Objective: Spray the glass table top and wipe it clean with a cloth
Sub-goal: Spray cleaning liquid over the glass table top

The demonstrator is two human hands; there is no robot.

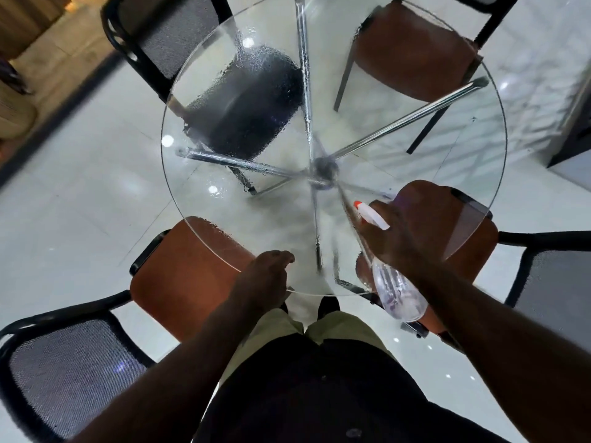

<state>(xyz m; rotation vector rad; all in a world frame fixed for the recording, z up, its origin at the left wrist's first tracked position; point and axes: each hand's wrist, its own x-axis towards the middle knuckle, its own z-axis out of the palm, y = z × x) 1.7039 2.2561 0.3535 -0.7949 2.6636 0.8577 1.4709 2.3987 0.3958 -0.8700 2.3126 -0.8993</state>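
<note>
Spraying stage, seen from the head camera. All positions are given relative to the chrome hub [323, 169] under the middle of the glass table top [256, 212].

The right hand [412, 231] is on the near-right side of the hub. Its fingers are wrapped round the neck of the spray bottle [398, 295]. The orange nozzle [359, 204] points inward toward the hub, and the clear bottle body trails back past the near rim.

The left hand [265, 276] is at the near rim, near-left of the hub. Its fingers are loosely curled and it holds nothing; whether it touches the glass cannot be told.

Droplets [256, 91] bead thickly on the far-left side of the hub, over a black chair seat [243, 123]. Thinner wetting lies near-left of the hub. The far-right sector looks mostly dry.

Judged step: spraying is under way, with coverage incomplete and wiping not begun. The next move calls for turning the nozzle toward the dry far-right glass. The bottle must then give way to a cloth (none is visible in this view, so one has to be fetched first).
</note>
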